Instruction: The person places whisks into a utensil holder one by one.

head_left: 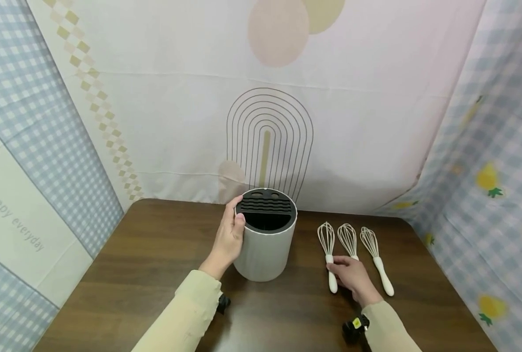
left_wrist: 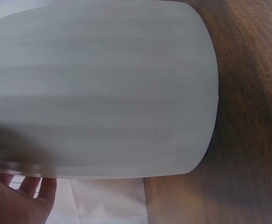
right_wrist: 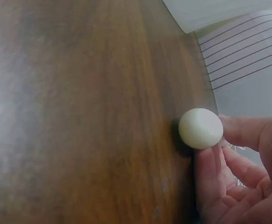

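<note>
A pale grey-white utensil holder (head_left: 265, 252) with a black slotted top (head_left: 267, 208) stands upright on the table. My left hand (head_left: 228, 239) holds it at its left side, thumb by the near rim and fingers round toward the back. In the left wrist view, the holder's smooth wall (left_wrist: 108, 93) fills most of the picture. To its right, three white whisks lie side by side. My right hand (head_left: 351, 275) pinches the handle of the leftmost whisk (head_left: 329, 261); the rounded handle end (right_wrist: 201, 129) faces the right wrist camera. That hand partly covers the middle whisk (head_left: 348, 239).
The rightmost whisk (head_left: 377, 261) lies just beyond my right hand. The brown wooden table (head_left: 164, 259) ends at a printed white cloth (head_left: 177, 137) behind, with blue checked cloths (head_left: 503, 161) at both sides. Small black cameras sit at both wrists.
</note>
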